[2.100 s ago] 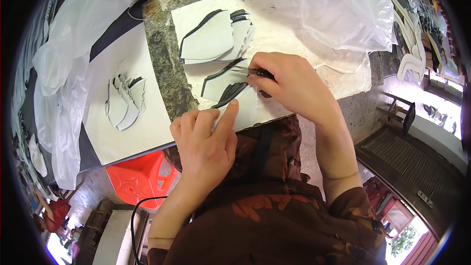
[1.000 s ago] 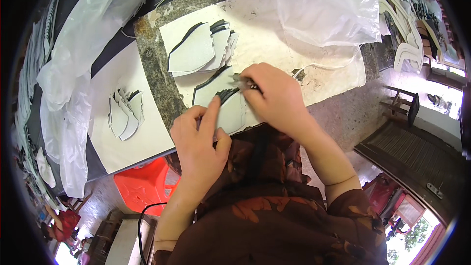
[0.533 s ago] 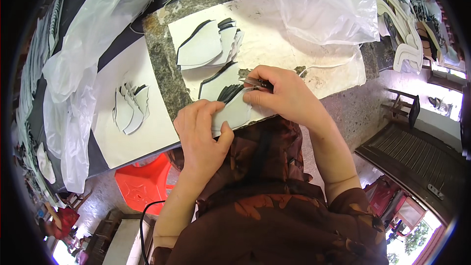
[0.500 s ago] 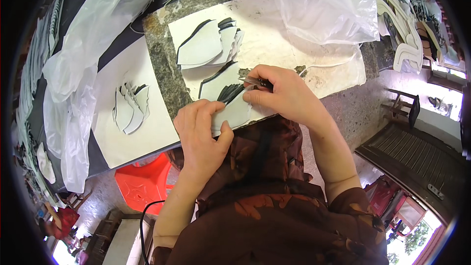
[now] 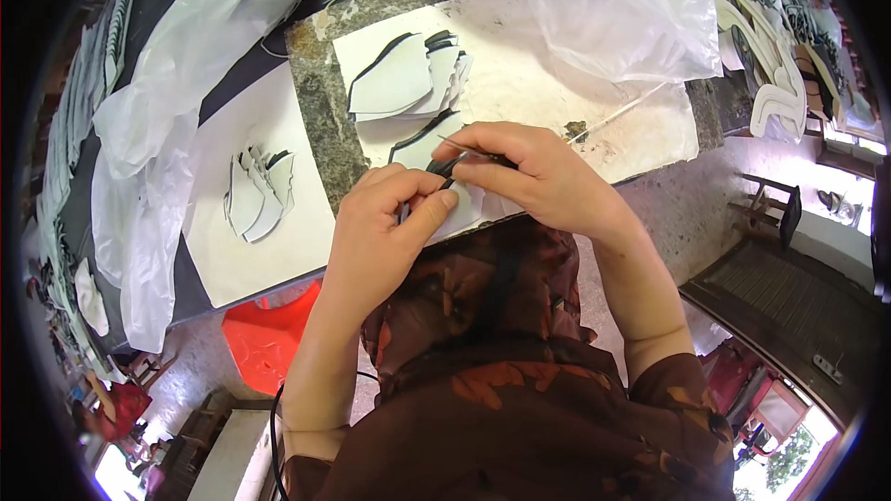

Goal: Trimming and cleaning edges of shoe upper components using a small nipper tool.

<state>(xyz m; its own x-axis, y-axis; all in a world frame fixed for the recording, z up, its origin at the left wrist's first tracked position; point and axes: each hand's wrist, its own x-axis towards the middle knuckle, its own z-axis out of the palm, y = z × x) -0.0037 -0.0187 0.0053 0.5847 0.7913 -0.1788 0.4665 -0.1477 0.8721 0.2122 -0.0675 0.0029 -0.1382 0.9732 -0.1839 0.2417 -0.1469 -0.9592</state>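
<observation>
Where the table (image 5: pixel 246 60) ends: red stool (image 5: pixel 264 343).
Beyond the hands: plastic sheet (image 5: pixel 613 19), white stack (image 5: pixel 394 79).
Left hand (image 5: pixel 385 223): pinching dark-edged pieces (image 5: pixel 462 208) at the near edge, partly hiding them.
Right hand (image 5: pixel 538 167): closed on slim metal tool (image 5: pixel 451 142) above.

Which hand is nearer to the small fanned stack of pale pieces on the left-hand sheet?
Left: the left hand is right of the small stack, not touching; the right hand is farther right.
</observation>
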